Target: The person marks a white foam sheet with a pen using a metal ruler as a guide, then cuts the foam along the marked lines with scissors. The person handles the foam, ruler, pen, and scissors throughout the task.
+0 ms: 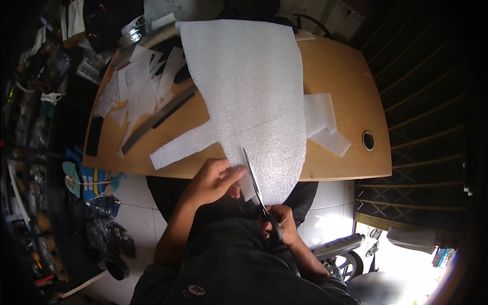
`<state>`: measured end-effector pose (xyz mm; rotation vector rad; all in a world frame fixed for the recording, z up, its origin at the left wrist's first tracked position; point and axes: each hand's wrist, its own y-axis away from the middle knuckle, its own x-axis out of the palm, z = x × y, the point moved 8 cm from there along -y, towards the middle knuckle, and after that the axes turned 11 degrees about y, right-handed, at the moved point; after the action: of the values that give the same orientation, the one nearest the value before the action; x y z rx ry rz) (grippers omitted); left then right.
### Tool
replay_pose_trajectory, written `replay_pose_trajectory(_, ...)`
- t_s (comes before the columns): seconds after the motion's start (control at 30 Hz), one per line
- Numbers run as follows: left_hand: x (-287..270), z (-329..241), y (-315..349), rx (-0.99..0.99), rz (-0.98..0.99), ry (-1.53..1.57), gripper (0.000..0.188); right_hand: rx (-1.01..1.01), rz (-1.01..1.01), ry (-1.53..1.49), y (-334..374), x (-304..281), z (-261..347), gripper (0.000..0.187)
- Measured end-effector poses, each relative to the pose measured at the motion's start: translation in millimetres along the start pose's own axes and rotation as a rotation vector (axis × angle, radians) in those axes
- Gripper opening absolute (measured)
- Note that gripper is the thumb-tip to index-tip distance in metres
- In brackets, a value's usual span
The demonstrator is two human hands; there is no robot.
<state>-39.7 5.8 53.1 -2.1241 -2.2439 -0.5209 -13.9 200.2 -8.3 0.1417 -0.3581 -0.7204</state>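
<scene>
A large white foam sheet (249, 76) lies across the table and hangs over its near edge toward my lap. My right hand (284, 223) grips black-handled scissors (254, 183), whose blades point away from me and sit along the sheet's left part near the edge. My left hand (218, 180) pinches the narrow strip of foam just left of the blades. Another foam strip (185, 144) sticks out to the left on the table, beyond my left hand. Whether the blades are fully closed is hard to make out.
Cut white scraps (140, 81) are heaped at the table's far left, beside a long dark metal ruler (157, 114). Folded foam pieces (325, 124) lie right of the sheet. A round cable hole (368, 141) pierces the wooden table (351, 81). Shelves line the left side.
</scene>
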Motion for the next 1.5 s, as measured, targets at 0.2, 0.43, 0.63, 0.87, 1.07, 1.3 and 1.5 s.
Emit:
replay_pose_trajectory(0.2,0,-14,3,0.009,-0.033,0.025,0.027,0.044,-0.051,0.01,-2,-5,5,0.029)
replay_pose_trajectory(0.43,-9,-37,7,0.141,-0.117,0.048,0.021,0.024,-0.015,0.039,-6,-2,14,0.024)
replay_pose_trajectory(0.63,-7,-40,13,0.158,-0.082,0.021,0.019,0.028,-0.034,0.04,-5,-4,15,0.023)
replay_pose_trajectory(0.87,-1,-42,15,0.174,-0.102,0.036,0.019,0.048,-0.004,0.129,-5,-8,16,0.023)
replay_pose_trajectory(1.07,2,-41,14,0.119,-0.084,0.033,0.021,0.06,-0.007,0.134,-8,-11,17,0.033)
replay_pose_trajectory(1.3,5,-37,11,0.15,-0.035,0.013,0.024,0.063,-0.014,0.009,-9,-12,14,0.024)
replay_pose_trajectory(1.5,5,-43,11,0.145,-0.058,0.043,0.025,0.094,0.014,-0.002,-15,-17,7,0.032)
